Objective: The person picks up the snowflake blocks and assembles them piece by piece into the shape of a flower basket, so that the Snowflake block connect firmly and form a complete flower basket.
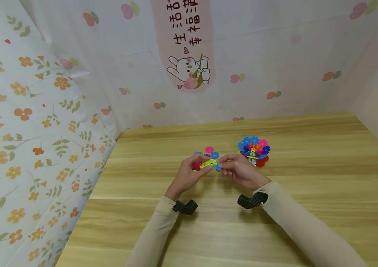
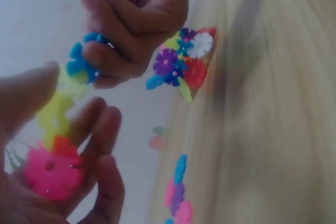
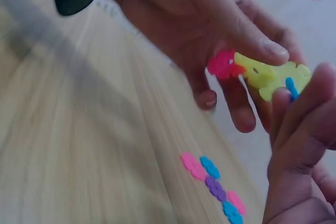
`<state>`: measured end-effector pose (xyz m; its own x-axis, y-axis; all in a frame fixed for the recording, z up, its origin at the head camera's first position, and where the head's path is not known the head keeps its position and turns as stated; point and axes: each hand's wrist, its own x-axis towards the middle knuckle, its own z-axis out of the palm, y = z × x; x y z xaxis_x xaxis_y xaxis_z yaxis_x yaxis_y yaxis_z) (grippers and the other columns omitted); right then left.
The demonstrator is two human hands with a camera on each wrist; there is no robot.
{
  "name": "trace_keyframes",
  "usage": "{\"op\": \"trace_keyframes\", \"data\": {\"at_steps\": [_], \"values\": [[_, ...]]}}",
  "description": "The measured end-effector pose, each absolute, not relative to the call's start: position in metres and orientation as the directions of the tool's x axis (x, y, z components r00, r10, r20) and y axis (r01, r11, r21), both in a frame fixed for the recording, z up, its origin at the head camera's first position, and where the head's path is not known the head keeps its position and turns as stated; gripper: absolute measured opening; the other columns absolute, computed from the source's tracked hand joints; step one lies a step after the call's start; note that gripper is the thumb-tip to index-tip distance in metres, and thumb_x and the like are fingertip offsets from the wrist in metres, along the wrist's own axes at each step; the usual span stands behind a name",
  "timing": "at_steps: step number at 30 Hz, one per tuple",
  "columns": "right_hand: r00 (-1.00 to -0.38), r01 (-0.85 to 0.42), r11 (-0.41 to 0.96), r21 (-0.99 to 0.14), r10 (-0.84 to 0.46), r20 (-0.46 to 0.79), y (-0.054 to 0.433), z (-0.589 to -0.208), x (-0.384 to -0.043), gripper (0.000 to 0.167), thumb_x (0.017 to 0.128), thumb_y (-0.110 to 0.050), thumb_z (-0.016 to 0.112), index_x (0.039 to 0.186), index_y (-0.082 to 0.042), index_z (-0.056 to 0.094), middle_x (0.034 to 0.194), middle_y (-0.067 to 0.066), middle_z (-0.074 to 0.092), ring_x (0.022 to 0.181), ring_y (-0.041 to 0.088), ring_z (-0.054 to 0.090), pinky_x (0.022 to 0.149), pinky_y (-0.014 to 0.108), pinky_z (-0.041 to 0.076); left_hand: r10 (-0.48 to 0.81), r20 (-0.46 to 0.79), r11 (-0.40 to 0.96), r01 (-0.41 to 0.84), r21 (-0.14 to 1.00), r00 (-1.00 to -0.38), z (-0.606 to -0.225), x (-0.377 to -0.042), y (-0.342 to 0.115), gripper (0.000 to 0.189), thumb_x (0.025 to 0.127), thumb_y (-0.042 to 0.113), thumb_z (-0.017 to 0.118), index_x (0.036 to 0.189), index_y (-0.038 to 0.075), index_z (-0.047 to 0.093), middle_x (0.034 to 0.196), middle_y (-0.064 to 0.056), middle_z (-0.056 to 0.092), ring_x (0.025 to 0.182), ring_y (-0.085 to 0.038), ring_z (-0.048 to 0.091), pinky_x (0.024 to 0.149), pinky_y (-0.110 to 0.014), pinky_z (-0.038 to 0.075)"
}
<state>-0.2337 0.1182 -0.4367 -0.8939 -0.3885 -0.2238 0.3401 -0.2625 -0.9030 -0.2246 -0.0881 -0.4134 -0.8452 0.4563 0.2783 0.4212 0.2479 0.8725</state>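
Observation:
My left hand [image 1: 187, 174] holds a short joined strip of yellow snowflake discs [image 3: 257, 72] between thumb and fingers. A pink disc [image 2: 54, 174] is joined at the strip's near end, with a bit of orange-red beside it. At the other end, my right hand [image 1: 243, 173] pinches a blue snowflake disc [image 2: 81, 61] against the yellow one. Whether the blue disc's slot is fully engaged I cannot tell. Both hands are raised above the table, fingertips close together.
Just beyond the hands, a flat group of pink, blue and purple discs [image 3: 215, 188] lies on the wooden table [image 1: 135, 178]. A multicoloured built cluster of discs [image 1: 253, 148] stands to the right. Printed cloth [image 1: 259, 48] hangs behind the table.

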Motion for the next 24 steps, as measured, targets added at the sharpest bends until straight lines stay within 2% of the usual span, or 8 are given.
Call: {"op": "trace_keyframes", "data": {"at_steps": [5, 7, 10, 12, 16, 19, 21, 24], "values": [[-0.883, 0.337, -0.204, -0.919, -0.408, -0.233, 0.119, -0.435, -0.239, 0.024, 0.090, -0.007, 0.060, 0.107, 0.008, 0.053, 0.077, 0.005, 0.057, 0.061, 0.011, 0.055, 0.060, 0.020, 0.049, 0.468, 0.284, 0.329, 0.464, 0.823, -0.837, -0.429, -0.238, -0.091, 0.022, 0.086, 0.014, 0.068, 0.107, 0.009, 0.065, 0.106, -0.004, 0.065, 0.094, -0.016, 0.057, 0.073, -0.032, 0.050], [-0.883, 0.333, -0.207, -0.920, -0.410, -0.228, 0.118, -0.435, -0.240, 0.023, 0.090, -0.008, 0.061, 0.106, 0.007, 0.055, 0.078, 0.005, 0.058, 0.062, 0.011, 0.055, 0.061, 0.020, 0.049, 0.483, 0.276, 0.324, 0.462, 0.825, -0.831, -0.434, -0.242, -0.092, 0.023, 0.087, 0.017, 0.066, 0.110, 0.012, 0.064, 0.108, 0.001, 0.064, 0.086, -0.013, 0.057, 0.066, -0.029, 0.050], [-0.876, 0.338, -0.220, -0.915, -0.428, -0.220, 0.117, -0.435, -0.242, 0.021, 0.090, -0.009, 0.062, 0.105, 0.004, 0.057, 0.079, 0.006, 0.058, 0.064, 0.012, 0.056, 0.064, 0.022, 0.050, 0.493, 0.263, 0.320, 0.454, 0.831, -0.829, -0.436, -0.242, -0.093, 0.028, 0.089, 0.023, 0.065, 0.115, 0.014, 0.063, 0.113, 0.006, 0.062, 0.089, -0.010, 0.055, 0.065, -0.025, 0.048], [-0.870, 0.338, -0.215, -0.916, -0.444, -0.217, 0.117, -0.435, -0.244, 0.022, 0.091, -0.010, 0.060, 0.108, 0.004, 0.057, 0.082, 0.007, 0.057, 0.065, 0.012, 0.057, 0.066, 0.023, 0.051, 0.484, 0.259, 0.325, 0.447, 0.834, -0.836, -0.437, -0.242, -0.095, 0.029, 0.089, 0.026, 0.065, 0.115, 0.015, 0.064, 0.107, 0.005, 0.063, 0.080, -0.010, 0.055, 0.060, -0.025, 0.047], [-0.870, 0.320, -0.143, -0.937, -0.435, -0.231, 0.113, -0.435, -0.254, 0.025, 0.095, -0.013, 0.054, 0.112, 0.005, 0.055, 0.087, 0.010, 0.057, 0.067, 0.014, 0.058, 0.068, 0.027, 0.051, 0.441, 0.251, 0.310, 0.409, 0.858, -0.861, -0.437, -0.242, -0.100, 0.032, 0.086, 0.028, 0.067, 0.115, 0.014, 0.065, 0.102, -0.001, 0.061, 0.078, -0.013, 0.057, 0.062, -0.027, 0.051], [-0.895, 0.231, 0.017, -0.973, -0.388, -0.219, 0.108, -0.436, -0.266, 0.025, 0.096, -0.015, 0.051, 0.112, 0.003, 0.056, 0.091, 0.012, 0.058, 0.067, 0.020, 0.059, 0.063, 0.029, 0.051, 0.404, 0.241, 0.265, 0.366, 0.892, -0.882, -0.436, -0.241, -0.102, 0.036, 0.085, 0.027, 0.070, 0.116, 0.012, 0.065, 0.108, -0.003, 0.060, 0.082, -0.015, 0.059, 0.065, -0.029, 0.053], [-0.924, 0.104, 0.204, -0.973, -0.343, -0.171, 0.104, -0.440, -0.275, 0.021, 0.096, -0.015, 0.053, 0.108, 0.001, 0.060, 0.092, 0.013, 0.060, 0.066, 0.023, 0.060, 0.059, 0.031, 0.050, 0.389, 0.237, 0.242, 0.347, 0.906, -0.890, -0.434, -0.241, -0.103, 0.037, 0.084, 0.025, 0.071, 0.117, 0.010, 0.065, 0.112, -0.002, 0.060, 0.087, -0.015, 0.060, 0.068, -0.029, 0.053], [-0.951, -0.142, 0.565, -0.813, -0.307, -0.047, 0.096, -0.444, -0.286, 0.014, 0.092, -0.013, 0.059, 0.099, -0.003, 0.065, 0.094, 0.013, 0.061, 0.072, 0.025, 0.058, 0.062, 0.034, 0.049, 0.381, 0.254, 0.232, 0.357, 0.905, -0.889, -0.426, -0.236, -0.102, 0.035, 0.084, 0.019, 0.070, 0.116, 0.006, 0.064, 0.111, -0.003, 0.061, 0.083, -0.016, 0.058, 0.065, -0.027, 0.051]]}}
